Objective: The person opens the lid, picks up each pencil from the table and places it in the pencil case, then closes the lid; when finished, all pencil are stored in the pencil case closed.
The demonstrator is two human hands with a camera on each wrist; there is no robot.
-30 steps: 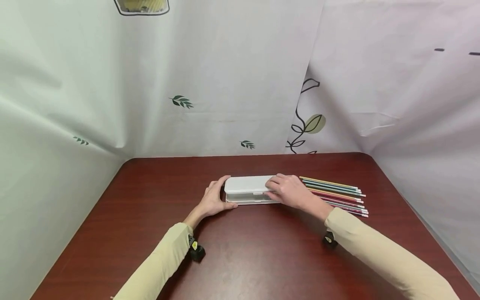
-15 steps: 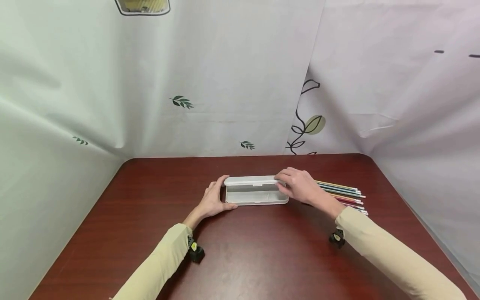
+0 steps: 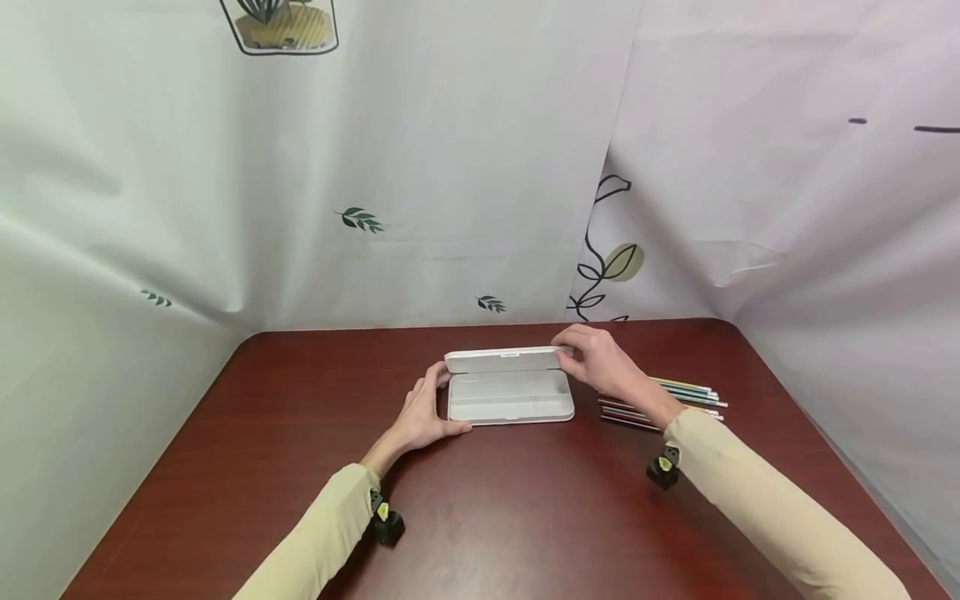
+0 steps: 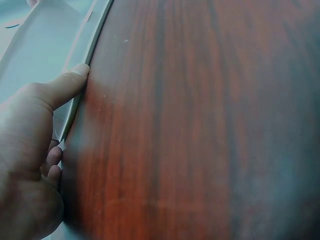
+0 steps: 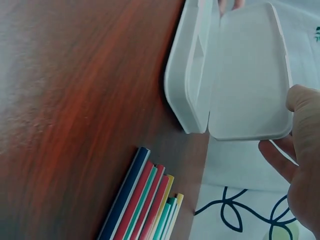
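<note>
A white pencil case [image 3: 510, 402] lies on the table with its lid [image 5: 252, 75] raised on the hinge along the far side. Inside, the tray shows a low divider and no contents. My left hand [image 3: 422, 414] grips the case's left end, thumb on the front edge and fingers behind. In the left wrist view, that thumb [image 4: 70, 85] presses the front rim. My right hand [image 3: 596, 358] pinches the lid near its right corner, thumb on the inner face and fingers behind it. Several pencils [image 5: 145, 200] lie side by side to the right of the case, partly hidden by the right forearm.
The dark red wooden table [image 3: 480, 517] ends at a white printed curtain [image 3: 465, 167] behind, with more curtain hanging along both sides. Each wrist wears a small black camera, such as the right one [image 3: 663, 468].
The lid has swung up and back from nearly lowered to standing raised, baring the inside. My right hand rose with it and shifted right. The left hand keeps its grip on the case.
</note>
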